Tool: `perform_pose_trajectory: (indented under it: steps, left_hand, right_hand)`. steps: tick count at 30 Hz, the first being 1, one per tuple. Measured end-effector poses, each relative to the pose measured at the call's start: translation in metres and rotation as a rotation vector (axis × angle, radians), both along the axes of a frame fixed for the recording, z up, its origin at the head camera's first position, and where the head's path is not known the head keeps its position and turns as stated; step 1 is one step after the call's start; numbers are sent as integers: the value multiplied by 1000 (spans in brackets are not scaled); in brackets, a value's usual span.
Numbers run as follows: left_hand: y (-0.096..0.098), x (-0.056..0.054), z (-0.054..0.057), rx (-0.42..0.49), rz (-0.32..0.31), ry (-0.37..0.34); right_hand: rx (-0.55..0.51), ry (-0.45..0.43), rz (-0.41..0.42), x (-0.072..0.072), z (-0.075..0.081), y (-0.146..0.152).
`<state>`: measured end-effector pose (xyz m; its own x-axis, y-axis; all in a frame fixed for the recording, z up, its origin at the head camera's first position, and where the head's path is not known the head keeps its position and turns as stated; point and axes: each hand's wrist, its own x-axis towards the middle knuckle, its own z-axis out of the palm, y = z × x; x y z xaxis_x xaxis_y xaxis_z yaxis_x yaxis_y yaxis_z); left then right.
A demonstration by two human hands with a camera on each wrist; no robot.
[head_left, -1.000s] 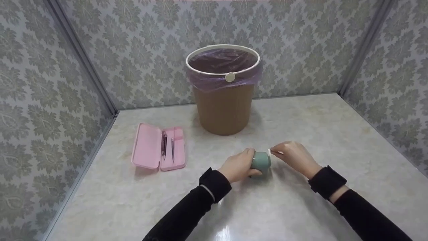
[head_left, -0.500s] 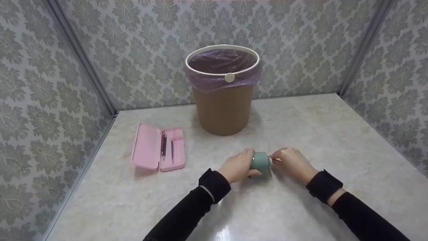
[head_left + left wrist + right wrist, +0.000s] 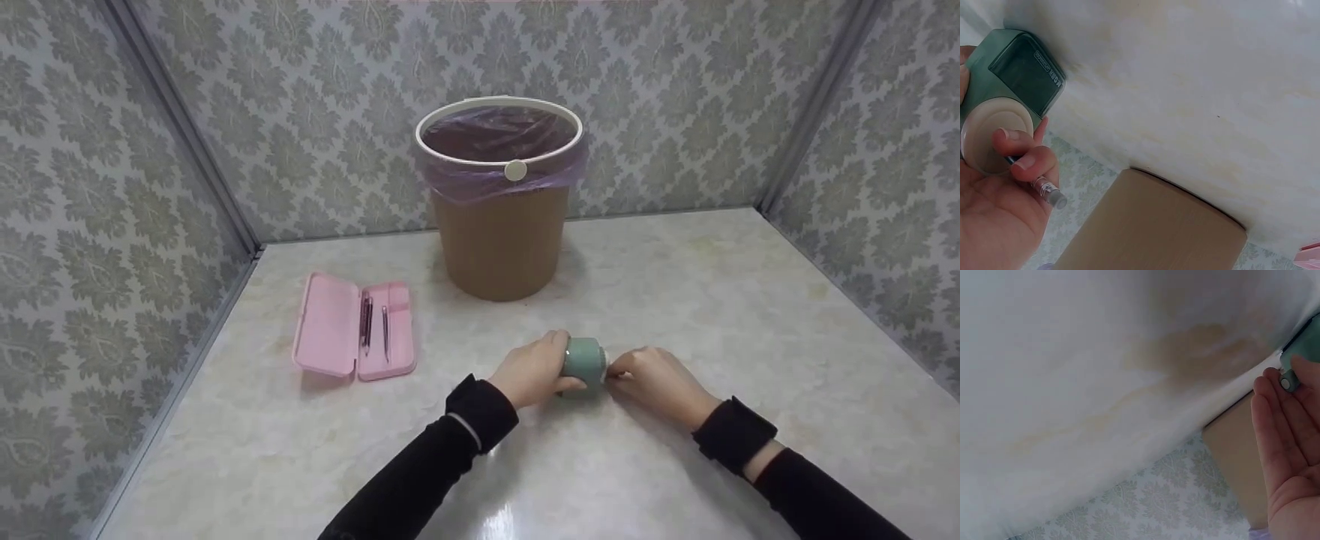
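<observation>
On the table, my left hand [image 3: 531, 367] grips a green crank pencil sharpener [image 3: 582, 358] lying on its side. The left wrist view shows its dark clear shavings window [image 3: 1027, 73] and round cream front [image 3: 988, 126]. Between the curled fingers of that hand, a pencil [image 3: 1044, 188] points into the cream front, its eraser end sticking out; the pencil's tip is hidden. At the sharpener's right end my right hand [image 3: 660, 379] pinches the small green crank knob [image 3: 1289, 381] between thumb and fingers, its other fingers fairly straight.
An open pink pencil case [image 3: 391, 330] with several pencils lies to the left. Behind the hands stands a brown trash bin [image 3: 501, 240] with a purple liner. Patterned walls close off the table [image 3: 262, 450] at the back and sides.
The right hand has moved down and toward me at the sharpener's end, carrying the crank knob round. The left hand and sharpener have stayed almost in place.
</observation>
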<state>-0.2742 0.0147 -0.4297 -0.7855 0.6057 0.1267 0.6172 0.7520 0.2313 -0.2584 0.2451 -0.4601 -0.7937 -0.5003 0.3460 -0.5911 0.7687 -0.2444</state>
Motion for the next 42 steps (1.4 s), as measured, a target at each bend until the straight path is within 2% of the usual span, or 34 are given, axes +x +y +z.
perform_pose_trajectory:
  steps: [10,19,33,42]
  left_hand:
    - [1,1,0,-12,5,5]
    - [2,-1,-1,-19,15,9]
    - [2,0,2,-39,13,-6]
    - [2,1,2,-38,23,12]
  right_hand:
    - [10,55,46,12,2,1]
    - [60,61,56,16,8,2]
    - [140,196,122,18,9,3]
    - [155,273,151,21,12,4]
